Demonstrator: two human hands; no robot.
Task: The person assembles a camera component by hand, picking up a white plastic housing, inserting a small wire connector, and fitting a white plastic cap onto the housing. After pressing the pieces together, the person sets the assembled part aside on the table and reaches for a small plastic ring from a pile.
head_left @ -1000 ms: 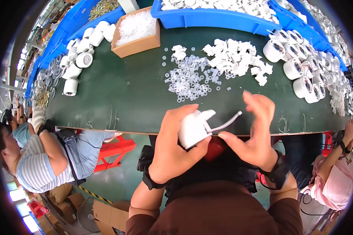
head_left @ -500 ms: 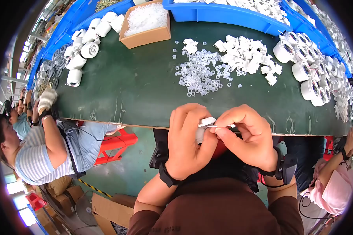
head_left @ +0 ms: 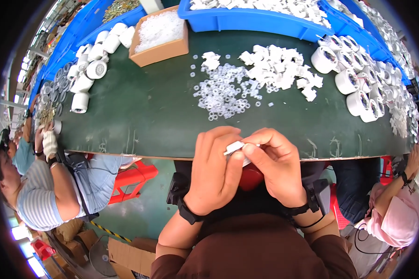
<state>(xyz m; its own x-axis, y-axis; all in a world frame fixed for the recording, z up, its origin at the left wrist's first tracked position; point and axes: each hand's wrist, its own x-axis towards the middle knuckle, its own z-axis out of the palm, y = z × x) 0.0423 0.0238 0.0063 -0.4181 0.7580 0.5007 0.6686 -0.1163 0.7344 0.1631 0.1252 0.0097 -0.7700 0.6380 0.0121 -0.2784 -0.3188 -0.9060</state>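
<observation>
Just in front of the table's near edge, my left hand point(head_left: 217, 169) is closed around a white plastic part point(head_left: 234, 147), most of which the fingers cover. Thumb and fingertips of my right hand point(head_left: 278, 165) pinch at that same part from the right; whatever small piece they grip is hidden. Beyond my hands, a heap of clear plastic rings point(head_left: 226, 90) lies on the green table point(head_left: 144, 102). Small white plastic pieces point(head_left: 279, 67) are piled right behind the rings.
White round housings point(head_left: 347, 81) stand in a group at the right, with white cylinders point(head_left: 80, 102) at the left. A cardboard box point(head_left: 159, 55) and a blue bin point(head_left: 256, 23) line the back. Co-workers sit on both sides; a gloved hand point(head_left: 50, 143) shows at left.
My right hand has closed in on my left, and the thin piece it pinched is now hidden. The view has shifted slightly. The left co-worker's gloved hand has moved down.
</observation>
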